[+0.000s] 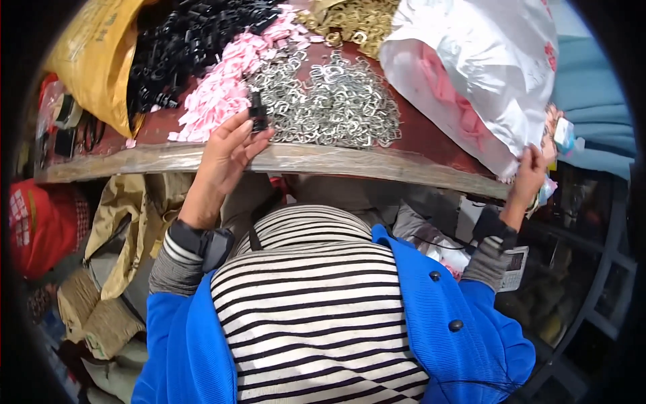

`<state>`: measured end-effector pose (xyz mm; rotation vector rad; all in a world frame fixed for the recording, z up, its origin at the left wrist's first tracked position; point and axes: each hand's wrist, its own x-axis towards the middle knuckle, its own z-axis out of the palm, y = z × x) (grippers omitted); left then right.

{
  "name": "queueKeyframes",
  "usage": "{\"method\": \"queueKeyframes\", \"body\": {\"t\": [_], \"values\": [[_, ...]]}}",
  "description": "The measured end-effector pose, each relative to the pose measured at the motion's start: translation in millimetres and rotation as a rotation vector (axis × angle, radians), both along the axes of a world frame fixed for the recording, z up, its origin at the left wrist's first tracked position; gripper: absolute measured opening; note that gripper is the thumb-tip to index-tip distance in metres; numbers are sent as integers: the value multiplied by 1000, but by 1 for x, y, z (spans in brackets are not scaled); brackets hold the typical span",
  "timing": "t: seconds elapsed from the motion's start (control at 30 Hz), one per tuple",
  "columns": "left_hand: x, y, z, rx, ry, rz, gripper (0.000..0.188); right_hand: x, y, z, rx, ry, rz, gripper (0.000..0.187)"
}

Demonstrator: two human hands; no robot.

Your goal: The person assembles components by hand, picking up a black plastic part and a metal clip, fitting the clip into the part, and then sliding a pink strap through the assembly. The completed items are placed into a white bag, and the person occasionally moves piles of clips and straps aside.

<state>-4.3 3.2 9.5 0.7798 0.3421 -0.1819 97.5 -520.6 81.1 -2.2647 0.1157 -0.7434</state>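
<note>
Over the table's front edge, my left hand pinches a small black plastic clip between thumb and fingers. Just beyond it lie a heap of pink fabric pieces and a heap of silver metal rings or buckles. At the right, my right hand has its fingers closed on the lower corner of a white plastic bag. Pink material shows inside the bag's mouth.
A large pile of black plastic clips spills by a yellow sack at the far left. Brass-coloured metal pieces lie at the back. The table has a wooden front edge. A red bag is at lower left.
</note>
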Motion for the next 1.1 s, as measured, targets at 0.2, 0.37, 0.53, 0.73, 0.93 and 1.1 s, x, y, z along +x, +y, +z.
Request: {"method": "queueKeyframes", "body": {"t": [0.2, 0.37, 0.53, 0.73, 0.93, 1.1], "values": [[0, 5, -1, -15, 17, -37, 28, -6, 193, -14, -329, 270, 758, 14], [-9, 16, 4, -38, -1, -17, 28, 10, 286, -27, -529, 210, 1021, 16], [-17, 28, 5, -80, -1, 7, 29, 19, 315, -50, -787, 307, 960, 14], [-17, 32, 4, -108, -27, -3, 28, 19, 313, -51, -574, 285, 988, 10], [-12, 29, 6, -108, -11, 16, 26, 18, 312, -53, 77, 723, 943, 12], [-12, 24, 8, -91, 23, 39, 25, 10, 319, -49, 512, 863, 1014, 12]]}}
